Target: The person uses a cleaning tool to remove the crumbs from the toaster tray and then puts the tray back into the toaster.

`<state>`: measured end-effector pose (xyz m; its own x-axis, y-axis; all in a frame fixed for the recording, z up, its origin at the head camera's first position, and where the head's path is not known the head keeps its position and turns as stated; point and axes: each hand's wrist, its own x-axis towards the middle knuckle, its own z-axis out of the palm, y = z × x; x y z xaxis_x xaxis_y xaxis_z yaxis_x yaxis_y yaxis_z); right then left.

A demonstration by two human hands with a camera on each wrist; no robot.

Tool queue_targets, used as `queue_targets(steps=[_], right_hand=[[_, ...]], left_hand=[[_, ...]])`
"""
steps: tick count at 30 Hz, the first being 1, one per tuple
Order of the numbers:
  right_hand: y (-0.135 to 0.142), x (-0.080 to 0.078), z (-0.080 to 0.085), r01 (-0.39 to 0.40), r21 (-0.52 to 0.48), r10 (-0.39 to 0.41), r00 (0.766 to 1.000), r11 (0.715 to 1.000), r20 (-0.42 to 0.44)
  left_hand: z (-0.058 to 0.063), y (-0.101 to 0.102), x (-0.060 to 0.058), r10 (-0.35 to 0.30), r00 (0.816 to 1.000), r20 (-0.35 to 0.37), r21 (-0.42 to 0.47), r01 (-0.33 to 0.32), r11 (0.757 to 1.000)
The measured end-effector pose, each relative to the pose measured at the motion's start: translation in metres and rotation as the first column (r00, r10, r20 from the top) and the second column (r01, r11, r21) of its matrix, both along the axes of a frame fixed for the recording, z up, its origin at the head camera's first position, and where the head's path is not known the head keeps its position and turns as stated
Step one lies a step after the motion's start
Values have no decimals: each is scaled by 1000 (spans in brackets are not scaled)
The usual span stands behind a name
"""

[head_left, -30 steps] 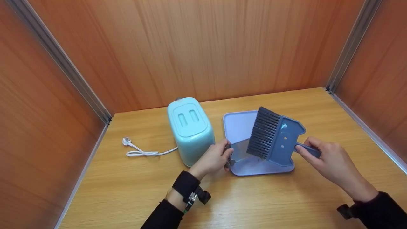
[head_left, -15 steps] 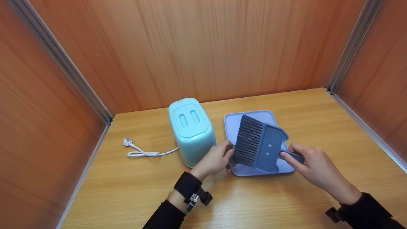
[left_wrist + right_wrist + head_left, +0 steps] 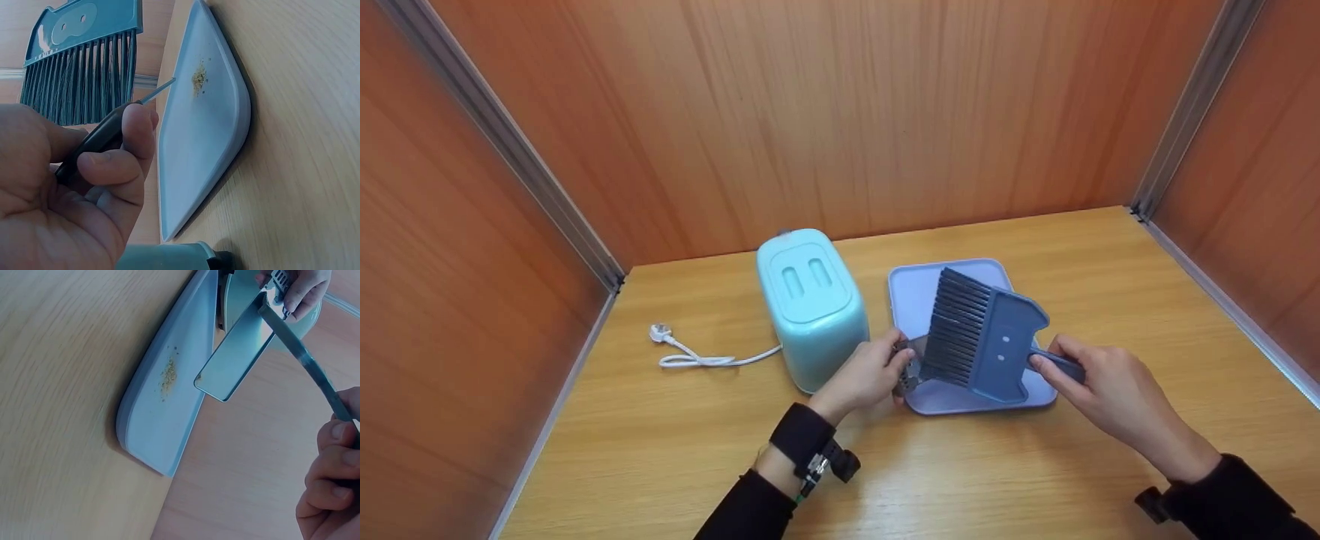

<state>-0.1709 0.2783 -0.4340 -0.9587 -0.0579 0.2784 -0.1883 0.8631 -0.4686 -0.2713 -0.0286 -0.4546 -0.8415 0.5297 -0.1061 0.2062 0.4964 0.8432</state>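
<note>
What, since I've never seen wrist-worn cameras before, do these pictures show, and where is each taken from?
No machine here: a person works with two bare hands. The wide picture is taken from the head, looking down; the others come from the left and right wrists, so they look turned sideways.

On the wood-look table stand a mint-blue toaster with a white cord and a lilac tray holding small yellowish crumbs.

The left hand holds a shallow metal pan by its dark handle above the lilac tray; the right hand grips a broad blue-grey brush, its bristles close to the pan.
</note>
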Motion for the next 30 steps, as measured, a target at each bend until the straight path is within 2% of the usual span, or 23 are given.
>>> queue_targets(steps=[7, 13, 19, 24, 30], right_hand=[[-6, 2, 0, -11, -59, 9, 1000, 998, -23], [-12, 4, -2, -17, -4, 17, 1000, 1000, -11], [-9, 5, -1, 0, 44, 2, 999, 999, -47], [-6, 6, 0, 22, 25, -20, 997, 999, -75], [-12, 7, -1, -4, 17, 5, 999, 1000, -50]], left_hand=[[3, 0, 1, 7, 1000, 14, -7, -6, 1000], [4, 0, 1, 11, 1000, 15, -7, -11, 1000], [2, -1, 1, -2, 1000, -4, 6, 2, 1000], [0, -1, 0, -7, 1000, -28, 4, 7, 1000], [0, 0, 0, -6, 999, -37, 1, 6, 1000]])
